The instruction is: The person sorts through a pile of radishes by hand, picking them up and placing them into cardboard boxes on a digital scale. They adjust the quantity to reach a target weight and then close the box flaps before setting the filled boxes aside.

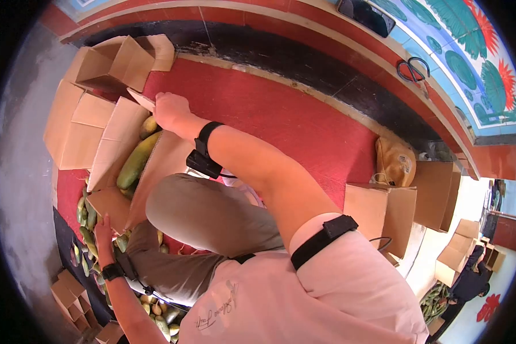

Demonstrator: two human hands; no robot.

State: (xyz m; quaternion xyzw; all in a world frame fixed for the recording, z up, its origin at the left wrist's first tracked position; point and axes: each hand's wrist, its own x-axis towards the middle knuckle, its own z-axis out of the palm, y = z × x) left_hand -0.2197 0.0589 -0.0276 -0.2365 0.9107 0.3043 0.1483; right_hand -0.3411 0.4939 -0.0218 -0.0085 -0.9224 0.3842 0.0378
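An open cardboard box (116,150) stands by my knees, its flaps folded outward. Inside lie a long green melon-like gourd (137,162) and a smaller yellowish one (148,127). My right hand (171,109) is closed at the box's far end, gripping a raised flap (141,101). At the near end, my left hand (103,234) holds the edge of another flap (111,207); some of its fingers are hidden. Several similar green gourds (87,238) lie on the floor beside my left hand, and more gourds (165,322) are near my left forearm.
More open cartons (117,63) stand beyond the box, others (378,209) behind me. A tan sack (394,163) rests on the red mat (281,132). Scissors (413,70) and a phone-like dark object (367,16) sit on the ledge. A person in dark clothes (470,281) is near piled green vegetables.
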